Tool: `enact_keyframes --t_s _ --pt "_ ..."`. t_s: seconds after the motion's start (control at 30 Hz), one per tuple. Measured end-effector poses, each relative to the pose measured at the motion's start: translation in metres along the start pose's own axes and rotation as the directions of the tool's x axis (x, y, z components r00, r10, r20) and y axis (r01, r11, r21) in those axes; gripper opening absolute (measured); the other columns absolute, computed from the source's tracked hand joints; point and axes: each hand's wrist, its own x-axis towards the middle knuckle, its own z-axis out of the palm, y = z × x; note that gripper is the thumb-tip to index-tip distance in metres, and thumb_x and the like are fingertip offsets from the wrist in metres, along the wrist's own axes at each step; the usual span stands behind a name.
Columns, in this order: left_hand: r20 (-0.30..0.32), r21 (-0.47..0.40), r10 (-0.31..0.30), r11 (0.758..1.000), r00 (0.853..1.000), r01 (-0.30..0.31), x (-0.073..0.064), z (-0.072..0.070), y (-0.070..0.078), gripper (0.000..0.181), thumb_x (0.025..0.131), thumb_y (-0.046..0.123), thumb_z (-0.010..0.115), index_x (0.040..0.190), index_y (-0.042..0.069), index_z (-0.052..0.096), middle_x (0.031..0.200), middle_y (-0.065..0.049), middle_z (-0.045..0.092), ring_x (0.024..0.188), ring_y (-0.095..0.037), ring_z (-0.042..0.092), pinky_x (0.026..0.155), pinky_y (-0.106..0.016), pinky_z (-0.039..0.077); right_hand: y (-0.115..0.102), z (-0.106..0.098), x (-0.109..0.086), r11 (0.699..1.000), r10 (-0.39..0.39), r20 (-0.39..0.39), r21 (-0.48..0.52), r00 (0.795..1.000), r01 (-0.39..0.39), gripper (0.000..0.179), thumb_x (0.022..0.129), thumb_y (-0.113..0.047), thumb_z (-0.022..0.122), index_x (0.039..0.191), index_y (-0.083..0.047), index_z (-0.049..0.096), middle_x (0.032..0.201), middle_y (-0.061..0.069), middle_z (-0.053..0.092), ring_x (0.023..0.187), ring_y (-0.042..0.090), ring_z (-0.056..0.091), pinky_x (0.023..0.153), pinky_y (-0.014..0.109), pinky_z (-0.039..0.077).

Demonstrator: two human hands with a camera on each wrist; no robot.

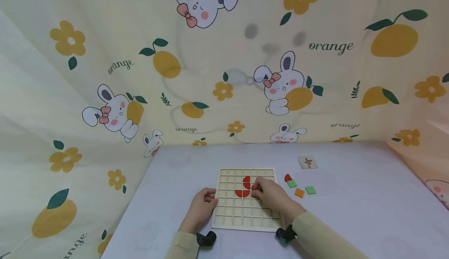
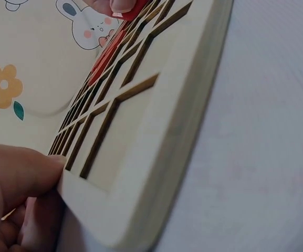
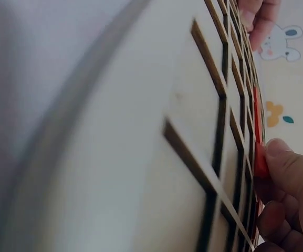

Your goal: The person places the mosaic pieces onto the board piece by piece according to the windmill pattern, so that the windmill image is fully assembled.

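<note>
A wooden grid board (image 1: 238, 223) lies on the table. My left hand (image 1: 202, 207) grips its left edge, with the thumb (image 2: 49, 165) on the rim and the other fingers curled beside it. Red quarter-circle tiles (image 1: 240, 193) sit in several cells near the middle. Over the board, just right of these, my right hand (image 1: 273, 195) pinches a red tile (image 3: 261, 160) between thumb and fingers. The held tile's full shape is hidden by the fingers. In the left wrist view that red tile (image 2: 136, 10) shows at the top, at the fingertips.
Right of the board lie a red tile (image 1: 287, 177), a green tile (image 1: 292, 183) touching it, an orange tile (image 1: 299, 192) and another green tile (image 1: 310, 190). A small pattern card (image 1: 308, 162) lies farther back. A printed curtain (image 1: 224, 64) hangs behind the table.
</note>
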Motion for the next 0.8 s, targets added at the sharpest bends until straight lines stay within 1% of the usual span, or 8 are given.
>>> enact_keyframes --t_s 0.23,0.43,0.53,0.7,0.8 --pt "-0.008 0.004 -0.004 1.0 1.0 0.004 0.0 0.0 -0.001 0.028 0.087 0.007 0.067 0.115 0.005 0.062 0.093 -0.003 0.056 0.083 -0.016 0.053 0.07 -0.028 0.046 -0.001 0.002 -0.004 0.999 -0.05 -0.021 -0.01 0.999 0.049 0.014 0.088 -0.022 0.072 0.086 -0.021 0.057 0.076 -0.01 0.056 0.069 0.012 0.05 0.065 0.031 0.044" --pt "0.018 -0.039 -0.039 0.998 0.999 0.04 0.0 0.001 -0.002 0.027 0.088 0.009 0.066 0.115 0.007 0.062 0.095 -0.003 0.056 0.084 -0.018 0.053 0.068 -0.029 0.047 0.0 0.003 -0.006 0.996 -0.087 -0.049 -0.039 0.995 0.086 0.014 0.087 -0.022 0.072 0.084 -0.022 0.059 0.076 -0.012 0.055 0.068 0.01 0.05 0.065 0.03 0.044" --pt "0.02 -0.05 -0.064 0.997 0.998 0.065 0.0 0.001 -0.002 0.027 0.088 0.009 0.066 0.115 0.009 0.062 0.095 -0.003 0.056 0.085 -0.018 0.053 0.069 -0.029 0.047 0.001 0.003 -0.008 0.995 -0.092 -0.053 -0.045 0.994 0.09 0.013 0.086 -0.022 0.073 0.085 -0.022 0.06 0.078 -0.013 0.054 0.07 0.01 0.05 0.066 0.03 0.045" --pt "0.016 -0.054 -0.06 0.997 0.998 0.061 0.0 0.001 -0.001 0.028 0.089 0.009 0.065 0.116 0.008 0.061 0.095 -0.004 0.056 0.085 -0.018 0.053 0.069 -0.031 0.047 0.0 0.005 -0.011 0.995 -0.091 -0.063 -0.044 0.994 0.089 0.013 0.086 -0.02 0.073 0.087 -0.021 0.061 0.08 -0.011 0.053 0.072 0.012 0.049 0.068 0.031 0.045" --pt "0.019 -0.052 -0.061 0.997 0.998 0.062 -0.001 0.001 0.0 0.028 0.089 0.009 0.065 0.116 0.008 0.061 0.096 -0.004 0.056 0.085 -0.018 0.053 0.07 -0.031 0.047 -0.001 0.006 -0.013 0.996 -0.076 -0.063 -0.039 0.995 0.074 0.011 0.087 -0.02 0.073 0.088 -0.02 0.061 0.081 -0.009 0.052 0.073 0.012 0.049 0.069 0.031 0.045"
